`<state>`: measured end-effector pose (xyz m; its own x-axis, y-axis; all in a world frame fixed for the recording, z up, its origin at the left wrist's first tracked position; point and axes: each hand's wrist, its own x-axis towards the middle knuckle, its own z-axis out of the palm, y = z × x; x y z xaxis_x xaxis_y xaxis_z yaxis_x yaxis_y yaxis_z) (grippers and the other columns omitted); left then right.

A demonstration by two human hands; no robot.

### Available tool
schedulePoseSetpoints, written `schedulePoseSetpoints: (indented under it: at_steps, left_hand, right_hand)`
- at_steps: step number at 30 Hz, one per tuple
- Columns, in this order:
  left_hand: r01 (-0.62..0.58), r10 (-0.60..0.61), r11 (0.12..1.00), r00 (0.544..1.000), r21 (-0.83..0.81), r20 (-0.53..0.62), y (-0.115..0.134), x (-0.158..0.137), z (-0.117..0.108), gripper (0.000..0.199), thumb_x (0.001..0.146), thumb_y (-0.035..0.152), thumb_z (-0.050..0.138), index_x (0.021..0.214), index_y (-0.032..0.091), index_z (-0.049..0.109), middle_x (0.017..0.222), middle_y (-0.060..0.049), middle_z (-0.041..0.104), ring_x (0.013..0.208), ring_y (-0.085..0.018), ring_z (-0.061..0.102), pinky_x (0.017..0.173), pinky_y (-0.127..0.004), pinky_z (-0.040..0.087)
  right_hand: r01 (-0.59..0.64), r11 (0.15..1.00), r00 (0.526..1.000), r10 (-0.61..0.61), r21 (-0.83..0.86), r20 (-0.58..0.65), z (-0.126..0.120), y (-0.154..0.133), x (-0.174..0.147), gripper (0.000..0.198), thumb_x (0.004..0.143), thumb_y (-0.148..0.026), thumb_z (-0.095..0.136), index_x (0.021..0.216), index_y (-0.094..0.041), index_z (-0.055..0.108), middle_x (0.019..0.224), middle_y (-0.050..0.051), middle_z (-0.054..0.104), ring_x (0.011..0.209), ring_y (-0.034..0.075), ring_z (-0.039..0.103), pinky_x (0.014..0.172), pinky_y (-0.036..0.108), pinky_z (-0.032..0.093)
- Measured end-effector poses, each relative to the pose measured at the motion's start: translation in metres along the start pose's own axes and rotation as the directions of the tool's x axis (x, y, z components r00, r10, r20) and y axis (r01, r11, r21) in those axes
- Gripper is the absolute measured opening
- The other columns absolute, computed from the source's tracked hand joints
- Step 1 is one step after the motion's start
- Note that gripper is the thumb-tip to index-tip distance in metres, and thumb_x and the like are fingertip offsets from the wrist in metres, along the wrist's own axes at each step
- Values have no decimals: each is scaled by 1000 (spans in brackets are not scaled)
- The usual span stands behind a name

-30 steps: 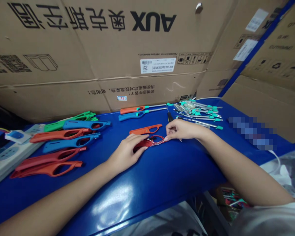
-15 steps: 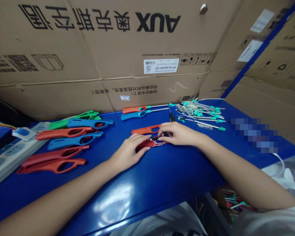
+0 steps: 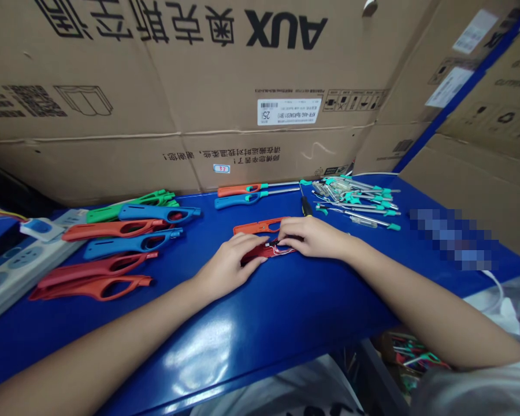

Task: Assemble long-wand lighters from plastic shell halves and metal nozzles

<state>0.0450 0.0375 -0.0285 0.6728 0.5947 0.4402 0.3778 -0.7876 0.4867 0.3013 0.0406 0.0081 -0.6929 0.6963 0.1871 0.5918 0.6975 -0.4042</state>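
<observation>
A red lighter casing half (image 3: 260,252) lies open side up on the blue table. My left hand (image 3: 230,264) grips its left end between thumb and fingers. Inside the casing are white wires (image 3: 278,251) and a small dark part, partly covered by fingers. My right hand (image 3: 317,236) is bent over the casing's right end, fingertips pinched together down in it; what they hold is hidden. Just behind, an orange casing half (image 3: 256,227) lies partly covered by my right hand.
Red, blue and green lighter casings (image 3: 134,245) lie at left beside a white power strip (image 3: 23,260). Two lighters with metal tubes (image 3: 260,193), a screwdriver (image 3: 305,205) and a pile of tube assemblies with teal parts (image 3: 359,199) lie behind. Cardboard (image 3: 225,138) walls the back.
My right fingertips have moved slightly lower and closer together in the red casing. My left hand keeps its grip. The whole view has shifted a little.
</observation>
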Motion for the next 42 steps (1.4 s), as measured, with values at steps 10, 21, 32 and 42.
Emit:
schedulePoseSetpoints:
  at_steps: [10,21,32,42]
  left_hand:
    - [-61,60,997,998,38,25,7,2,-1,28,99,23,55,123,20,69,120,-12,70,112,-25,66,99,-46,57]
    - [-121,93,967,987,222,132,15,2,-2,32,102,23,48,128,13,65,120,-15,66,110,-28,61,97,-47,57]
    - [-75,67,982,996,172,51,16,-3,2,34,102,22,50,134,15,59,120,-13,66,111,-26,61,98,-45,56]
    - [-106,75,956,990,272,120,21,-2,-1,33,102,20,47,128,9,65,117,-16,64,106,-27,59,94,-44,57]
  right_hand:
    - [25,913,995,18,-407,101,4,-15,2,21,99,-20,47,96,-18,68,97,7,70,67,15,56,59,28,32]
    - [-56,980,991,78,-190,109,-7,-16,-1,18,98,-20,53,98,-17,70,100,8,72,88,21,66,73,29,44]
    - [-100,994,979,106,-44,173,-20,-21,-7,11,89,-20,62,98,-20,68,95,4,69,80,17,62,67,26,40]
    - [-74,986,987,52,149,152,-22,-7,-10,7,85,-14,63,82,-18,57,82,-1,54,65,9,48,61,22,37]
